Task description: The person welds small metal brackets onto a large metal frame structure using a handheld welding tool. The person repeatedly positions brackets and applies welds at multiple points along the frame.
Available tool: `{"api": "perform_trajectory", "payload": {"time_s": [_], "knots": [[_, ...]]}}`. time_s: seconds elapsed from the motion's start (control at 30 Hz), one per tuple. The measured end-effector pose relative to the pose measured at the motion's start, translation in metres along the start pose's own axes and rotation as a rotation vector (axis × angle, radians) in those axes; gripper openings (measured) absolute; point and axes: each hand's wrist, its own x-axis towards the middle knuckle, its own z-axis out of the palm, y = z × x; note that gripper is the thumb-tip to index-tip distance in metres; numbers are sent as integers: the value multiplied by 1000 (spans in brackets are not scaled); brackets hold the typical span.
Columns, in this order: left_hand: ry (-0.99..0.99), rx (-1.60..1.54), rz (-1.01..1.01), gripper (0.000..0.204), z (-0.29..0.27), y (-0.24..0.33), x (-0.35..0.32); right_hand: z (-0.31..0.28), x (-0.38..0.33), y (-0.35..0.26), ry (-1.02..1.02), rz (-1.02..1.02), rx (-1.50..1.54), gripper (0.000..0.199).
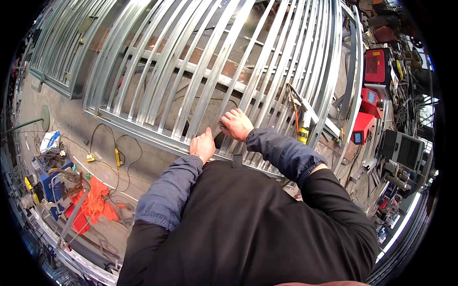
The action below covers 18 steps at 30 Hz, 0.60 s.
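Note:
A large frame of bright metal bars [194, 97] lies in front of me, its long near rail [143, 132] running past my body. At that near edge my left hand [202, 146] rests against the bars, its index finger stretched forward and the other fingers curled. What those curled fingers grip, if anything, is hidden. Just right of it and slightly farther off, my right hand [236, 125] is closed in a fist over the bars. A small greyish bit shows at its thumb side, too small to name. Both forearms wear blue-grey sleeve covers.
An orange-hosed torch-like tool [296, 112] and a yellow can [303, 135] lie on the bars at right. Red machines [364, 127] stand beyond. Left on the floor are cables [117, 157], orange cloth [97, 200] and a blue crate [51, 183]. Another barred frame [71, 52] lies far left.

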Motion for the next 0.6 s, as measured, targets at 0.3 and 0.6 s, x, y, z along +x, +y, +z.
{"api": "perform_trajectory", "payload": {"time_s": [0.3, 0.6], "knots": [[-13, -26, 14, 46, -2, 0, 2, 0, 13, -8, -15, 64, 45, 28], [-95, -1, -18, 60, -20, 14, 2, -5, 43, 52, 77, -200, 45, 36]]}}
